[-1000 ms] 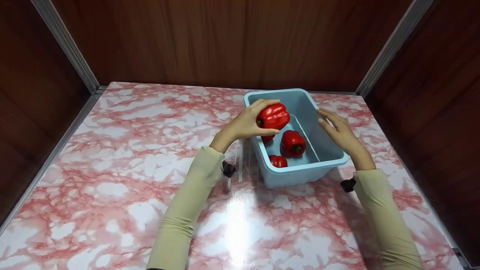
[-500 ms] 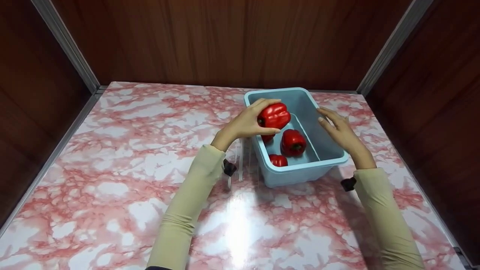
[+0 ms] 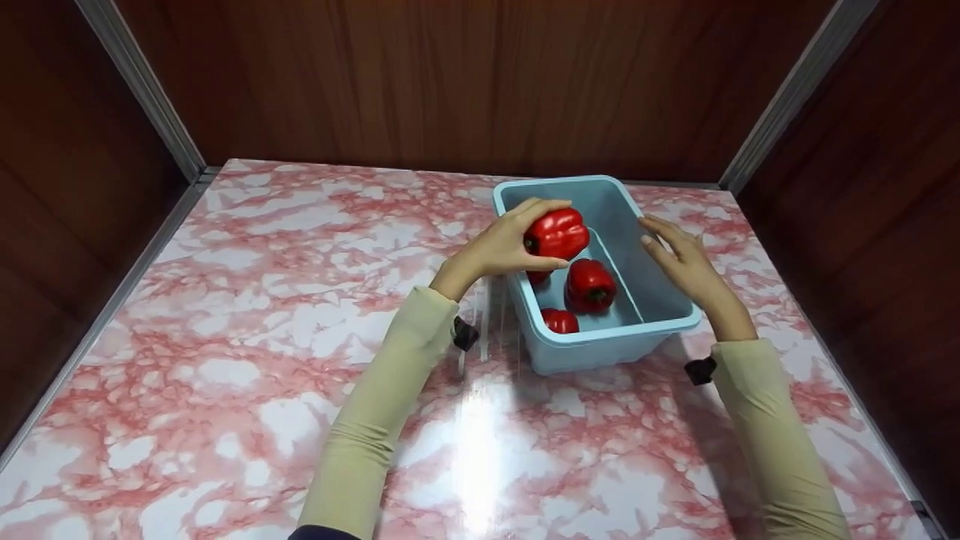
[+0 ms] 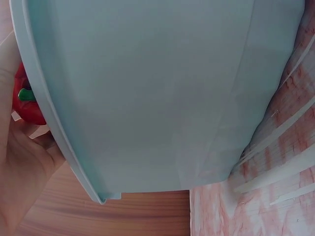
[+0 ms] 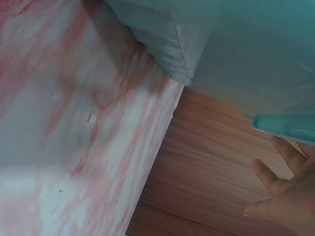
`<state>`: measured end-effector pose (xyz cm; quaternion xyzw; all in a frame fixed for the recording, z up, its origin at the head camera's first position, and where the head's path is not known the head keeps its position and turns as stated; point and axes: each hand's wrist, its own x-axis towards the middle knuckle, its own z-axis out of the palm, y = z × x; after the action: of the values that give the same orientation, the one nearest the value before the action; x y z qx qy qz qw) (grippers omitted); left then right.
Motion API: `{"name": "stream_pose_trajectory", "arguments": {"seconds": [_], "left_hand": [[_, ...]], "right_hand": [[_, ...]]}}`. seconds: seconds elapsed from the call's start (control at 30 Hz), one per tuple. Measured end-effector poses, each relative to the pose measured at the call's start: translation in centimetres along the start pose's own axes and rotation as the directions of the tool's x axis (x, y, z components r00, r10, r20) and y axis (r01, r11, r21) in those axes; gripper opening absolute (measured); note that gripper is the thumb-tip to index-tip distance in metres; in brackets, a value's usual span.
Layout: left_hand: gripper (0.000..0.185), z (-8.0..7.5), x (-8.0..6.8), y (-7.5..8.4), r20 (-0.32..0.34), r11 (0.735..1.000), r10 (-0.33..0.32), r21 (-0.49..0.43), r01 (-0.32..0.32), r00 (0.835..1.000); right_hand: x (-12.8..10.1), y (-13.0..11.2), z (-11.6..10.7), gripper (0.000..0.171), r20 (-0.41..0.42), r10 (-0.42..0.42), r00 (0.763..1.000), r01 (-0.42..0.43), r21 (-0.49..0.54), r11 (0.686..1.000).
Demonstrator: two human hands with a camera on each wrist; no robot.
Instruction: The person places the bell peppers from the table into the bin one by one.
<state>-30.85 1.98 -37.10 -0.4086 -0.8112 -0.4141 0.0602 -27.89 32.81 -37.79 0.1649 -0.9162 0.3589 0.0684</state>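
My left hand (image 3: 501, 244) grips a red bell pepper (image 3: 561, 234) between thumb and fingers, over the left side of a light blue plastic bin (image 3: 626, 330). In the left wrist view, the held pepper's green stem (image 4: 26, 95) shows just past the bin's rim. Inside the bin lie a whole red bell pepper (image 3: 590, 285), another pepper (image 3: 560, 320) partly hidden by the near rim, and a third (image 3: 538, 277) mostly covered by my left hand. My right hand (image 3: 688, 271) is at the bin's right rim with loosely spread fingers, holding nothing; whether they touch the rim I cannot tell.
The bin stands on a red-and-white marbled tabletop (image 3: 247, 322), close to the back edge. Dark wood panels (image 3: 450, 90) with metal corner strips enclose the back and sides. Pale strips (image 4: 280, 167) run along the table beside the bin's left wall.
The head view has shifted slightly, moving the scene a little to the right. Both hands and the held pepper keep nearly the same place relative to the bin.
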Motion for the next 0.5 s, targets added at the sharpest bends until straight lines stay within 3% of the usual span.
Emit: {"name": "stream_pose_trajectory", "arguments": {"seconds": [0.5], "left_hand": [[0.077, 0.36, 0.41, -0.20, 0.025, 1.000, 0.011, 0.025, -0.012, 1.000]], "right_hand": [[0.05, 0.33, 0.02, 0.051, 0.007, 0.014, 1.000, -0.014, 0.009, 1.000]]}}
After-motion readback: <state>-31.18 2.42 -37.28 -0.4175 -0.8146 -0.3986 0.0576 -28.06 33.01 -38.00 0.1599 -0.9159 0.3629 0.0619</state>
